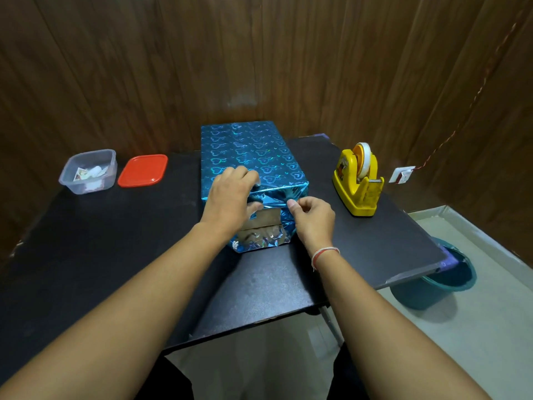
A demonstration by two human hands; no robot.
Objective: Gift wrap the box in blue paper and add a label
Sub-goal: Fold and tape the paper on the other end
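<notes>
- Pinched between thumb and forefinger of your right hand [313, 219] is a fold of the blue paper [277, 196] at the near end of the box [251, 157]; the remaining fingers curl in toward the palm.
- Your left hand [230, 197] lies palm-down over the near top edge of the box, fingers bent and pressing the paper flat, thumb reaching down onto the end face just beside the right thumb.
- Between and just below the two hands, a patch of bare cardboard [265, 219] shows on the end face, with a lower flap of paper [259, 239] lying loose under it on the table [115, 255].
- Beyond both hands, the box extends lengthwise away from you, its top and visible sides fully covered in blue heart-patterned paper.
- Both forearms reach forward from the bottom corners and converge at the box end; a thread band [324, 252] circles your right wrist.
- Right of the pinching hand, well apart from it, stands a yellow tape dispenser [357, 183] holding a roll of tape.
- Left of the pressing hand, well apart, lie a red lid [142, 170] and, farther left, a clear container [88, 171] holding small paper items; their detail is too small to tell.
</notes>
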